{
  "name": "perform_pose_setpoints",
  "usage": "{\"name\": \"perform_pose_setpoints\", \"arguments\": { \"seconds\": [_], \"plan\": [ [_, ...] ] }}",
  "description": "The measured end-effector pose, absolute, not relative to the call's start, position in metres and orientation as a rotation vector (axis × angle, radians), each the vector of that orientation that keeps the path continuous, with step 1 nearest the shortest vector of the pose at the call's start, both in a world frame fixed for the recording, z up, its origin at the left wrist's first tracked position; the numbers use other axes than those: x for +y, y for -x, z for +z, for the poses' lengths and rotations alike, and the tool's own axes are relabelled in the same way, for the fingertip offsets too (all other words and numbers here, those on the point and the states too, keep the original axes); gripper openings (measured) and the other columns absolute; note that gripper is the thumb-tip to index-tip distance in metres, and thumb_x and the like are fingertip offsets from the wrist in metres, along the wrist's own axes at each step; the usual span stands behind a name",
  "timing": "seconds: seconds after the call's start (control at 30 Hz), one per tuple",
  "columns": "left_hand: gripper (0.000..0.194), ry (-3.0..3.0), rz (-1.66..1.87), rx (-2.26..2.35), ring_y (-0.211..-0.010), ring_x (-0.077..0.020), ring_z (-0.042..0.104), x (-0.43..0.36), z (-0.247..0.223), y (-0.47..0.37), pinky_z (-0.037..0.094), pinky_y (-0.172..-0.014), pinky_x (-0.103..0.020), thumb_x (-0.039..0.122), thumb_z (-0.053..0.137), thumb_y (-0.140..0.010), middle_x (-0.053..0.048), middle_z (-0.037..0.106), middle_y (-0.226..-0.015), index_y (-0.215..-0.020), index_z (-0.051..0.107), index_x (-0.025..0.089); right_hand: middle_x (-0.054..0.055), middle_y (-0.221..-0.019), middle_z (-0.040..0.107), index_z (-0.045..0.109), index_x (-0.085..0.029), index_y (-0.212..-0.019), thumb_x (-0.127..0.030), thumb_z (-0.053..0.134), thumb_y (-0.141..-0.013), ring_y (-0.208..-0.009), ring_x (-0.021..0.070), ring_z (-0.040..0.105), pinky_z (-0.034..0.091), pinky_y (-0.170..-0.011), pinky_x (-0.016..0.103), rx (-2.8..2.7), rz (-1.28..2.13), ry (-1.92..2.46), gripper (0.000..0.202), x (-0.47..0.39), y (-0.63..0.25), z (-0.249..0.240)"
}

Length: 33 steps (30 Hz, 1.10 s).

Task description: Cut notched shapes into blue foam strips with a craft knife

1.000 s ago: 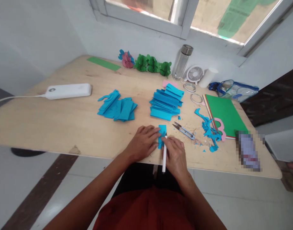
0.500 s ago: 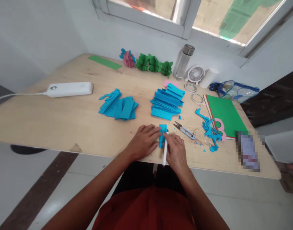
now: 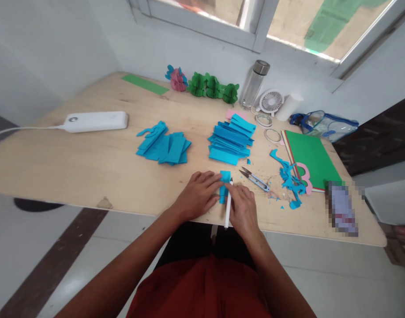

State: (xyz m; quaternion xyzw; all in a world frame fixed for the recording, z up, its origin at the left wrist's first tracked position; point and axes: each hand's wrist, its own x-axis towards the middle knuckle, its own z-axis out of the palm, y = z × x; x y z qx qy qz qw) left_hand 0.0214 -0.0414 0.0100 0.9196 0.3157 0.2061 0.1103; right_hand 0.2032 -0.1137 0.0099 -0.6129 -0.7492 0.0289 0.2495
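Note:
A small blue paper strip (image 3: 225, 176) lies on the table near its front edge. My left hand (image 3: 200, 194) rests flat beside it, palm down, with its fingertips on the strip's left side; those fingers hide part of the paper. Pinched in my right hand (image 3: 245, 206) is a white pen (image 3: 228, 203), its dark tip up at the strip's right side. Just right of the strip are thread snips (image 3: 255, 179) with dark blades and a pale blue handle.
Behind my hands lie two piles of blue paper, the left pile (image 3: 166, 145) and the right pile (image 3: 231, 139). Blue scraps (image 3: 288, 179) and a green sheet stack (image 3: 313, 159) sit to the right. A glass bottle (image 3: 252, 88), a small fan (image 3: 271, 102) and green paper crafts (image 3: 212, 87) stand along the wall.

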Motion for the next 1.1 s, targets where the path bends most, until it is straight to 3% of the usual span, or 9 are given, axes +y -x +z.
{"name": "perform_pose_setpoints", "arguments": {
  "seconds": [1.1],
  "plan": [
    [0.038, -2.698, 0.590, 0.913, -0.129, -0.0309, 0.048, -0.0399, 0.0088, -0.0216, 0.036, -0.107, -0.052, 0.026, 0.051, -0.090, -0.011, 0.059, -0.139, -0.126, 0.060, 0.018, 0.011, -0.109, 0.070, 0.060, -0.018, -0.131, -0.014, 0.046, -0.094, -0.108, 0.0278, 0.055, 0.040, -0.085, 0.039, -2.037, 0.092, 1.669, 0.040, -0.1135, -0.2043, 0.0081]
  ]
}}
